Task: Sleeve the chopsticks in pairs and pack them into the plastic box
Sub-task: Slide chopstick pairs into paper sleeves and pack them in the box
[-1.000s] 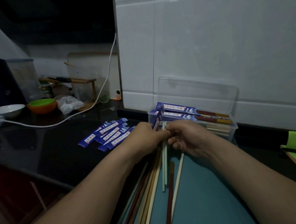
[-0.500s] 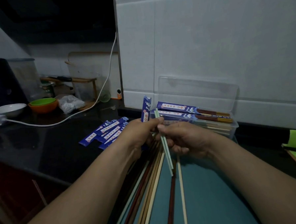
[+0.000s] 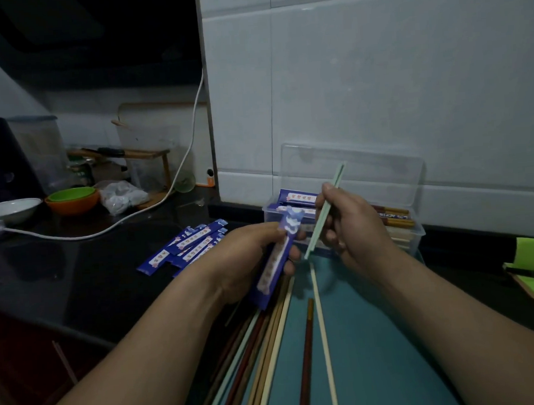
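Note:
My left hand (image 3: pixel 247 259) grips a blue paper sleeve (image 3: pixel 278 257), tilted with its top end near the box. My right hand (image 3: pixel 353 228) holds a pair of pale green chopsticks (image 3: pixel 325 210) slanting up to the right, lower tips just right of the sleeve. The clear plastic box (image 3: pixel 416 241) stands behind both hands with its lid (image 3: pixel 350 167) open against the wall; sleeved pairs (image 3: pixel 393 217) lie inside. Loose chopsticks (image 3: pixel 267 357) of several colours lie on the teal mat (image 3: pixel 375 351) below my hands. A pile of empty blue sleeves (image 3: pixel 184 247) lies to the left.
On the dark counter (image 3: pixel 62 268) at the left are a white cable (image 3: pixel 121 222), a white bowl (image 3: pixel 11 209), an orange and green bowl (image 3: pixel 72 198) and a plastic bag (image 3: pixel 123 196). A green notepad (image 3: pixel 532 266) lies at the far right. White tiled wall behind.
Both hands have risen from the mat. The right hand lifted the green pair and swung it upright toward the box; the left hand brought the blue sleeve up beside it.

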`<state>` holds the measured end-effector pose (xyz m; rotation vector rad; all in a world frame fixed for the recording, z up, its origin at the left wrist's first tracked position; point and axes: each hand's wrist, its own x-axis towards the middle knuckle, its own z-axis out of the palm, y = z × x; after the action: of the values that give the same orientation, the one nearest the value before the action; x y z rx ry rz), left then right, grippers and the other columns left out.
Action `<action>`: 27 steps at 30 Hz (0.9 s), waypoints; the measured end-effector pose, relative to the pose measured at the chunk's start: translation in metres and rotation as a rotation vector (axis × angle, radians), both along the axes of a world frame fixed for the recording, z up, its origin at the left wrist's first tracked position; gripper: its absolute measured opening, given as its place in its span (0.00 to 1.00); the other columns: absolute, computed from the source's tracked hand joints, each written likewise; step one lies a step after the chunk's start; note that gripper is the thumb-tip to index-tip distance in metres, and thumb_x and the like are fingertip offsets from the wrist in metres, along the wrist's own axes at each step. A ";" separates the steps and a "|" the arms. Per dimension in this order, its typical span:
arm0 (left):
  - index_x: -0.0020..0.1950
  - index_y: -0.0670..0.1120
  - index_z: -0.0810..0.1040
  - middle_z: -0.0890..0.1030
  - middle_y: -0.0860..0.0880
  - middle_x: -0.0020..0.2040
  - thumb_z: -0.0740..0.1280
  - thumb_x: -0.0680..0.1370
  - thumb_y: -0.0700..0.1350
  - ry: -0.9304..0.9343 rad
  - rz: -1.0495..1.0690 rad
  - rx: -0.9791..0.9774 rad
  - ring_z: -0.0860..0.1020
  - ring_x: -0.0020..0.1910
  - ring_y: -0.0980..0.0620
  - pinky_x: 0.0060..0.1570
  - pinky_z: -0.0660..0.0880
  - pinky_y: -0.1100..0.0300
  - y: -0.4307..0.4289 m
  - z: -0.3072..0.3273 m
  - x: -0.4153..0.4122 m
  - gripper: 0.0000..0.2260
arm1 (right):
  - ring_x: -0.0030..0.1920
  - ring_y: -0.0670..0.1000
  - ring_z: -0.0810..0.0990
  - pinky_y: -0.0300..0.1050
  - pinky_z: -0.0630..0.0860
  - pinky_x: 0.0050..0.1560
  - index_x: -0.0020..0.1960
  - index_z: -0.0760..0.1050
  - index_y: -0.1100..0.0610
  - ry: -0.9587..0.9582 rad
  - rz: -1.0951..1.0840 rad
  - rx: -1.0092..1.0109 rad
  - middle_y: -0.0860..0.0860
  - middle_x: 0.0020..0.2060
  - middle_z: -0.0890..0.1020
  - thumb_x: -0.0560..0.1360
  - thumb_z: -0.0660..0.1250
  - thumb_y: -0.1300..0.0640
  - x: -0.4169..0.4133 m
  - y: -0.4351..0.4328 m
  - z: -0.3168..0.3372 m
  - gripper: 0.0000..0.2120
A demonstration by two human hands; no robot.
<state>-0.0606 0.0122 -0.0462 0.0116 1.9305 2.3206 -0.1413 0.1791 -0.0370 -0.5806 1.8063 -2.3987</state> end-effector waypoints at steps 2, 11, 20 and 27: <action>0.55 0.39 0.80 0.79 0.41 0.41 0.58 0.83 0.37 0.018 -0.067 -0.003 0.76 0.35 0.46 0.40 0.75 0.55 0.000 0.002 0.002 0.11 | 0.21 0.49 0.64 0.37 0.57 0.18 0.42 0.74 0.55 0.009 -0.030 -0.025 0.53 0.27 0.69 0.86 0.60 0.49 -0.001 0.000 0.000 0.17; 0.67 0.41 0.76 0.74 0.45 0.37 0.64 0.84 0.40 0.022 -0.280 -0.163 0.69 0.30 0.50 0.29 0.71 0.63 0.000 0.002 0.008 0.12 | 0.26 0.48 0.68 0.39 0.60 0.21 0.45 0.74 0.56 -0.012 -0.119 -0.112 0.51 0.29 0.73 0.86 0.58 0.46 -0.005 0.005 0.004 0.18; 0.71 0.40 0.73 0.77 0.45 0.40 0.65 0.85 0.40 0.043 -0.332 -0.178 0.74 0.31 0.50 0.34 0.75 0.60 -0.005 0.002 0.011 0.15 | 0.25 0.47 0.69 0.38 0.62 0.21 0.44 0.73 0.57 0.050 -0.209 -0.054 0.49 0.26 0.73 0.87 0.57 0.47 -0.002 0.003 0.004 0.18; 0.56 0.44 0.79 0.74 0.43 0.37 0.66 0.83 0.39 0.077 -0.319 -0.153 0.70 0.27 0.50 0.28 0.70 0.63 -0.002 0.000 0.011 0.03 | 0.26 0.47 0.69 0.39 0.65 0.25 0.44 0.73 0.56 0.136 -0.246 0.004 0.48 0.26 0.74 0.87 0.59 0.48 0.000 0.002 0.005 0.17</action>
<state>-0.0498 0.0105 -0.0459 0.3713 1.9679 1.9914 -0.1416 0.1813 -0.0322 -0.5636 2.0477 -2.5657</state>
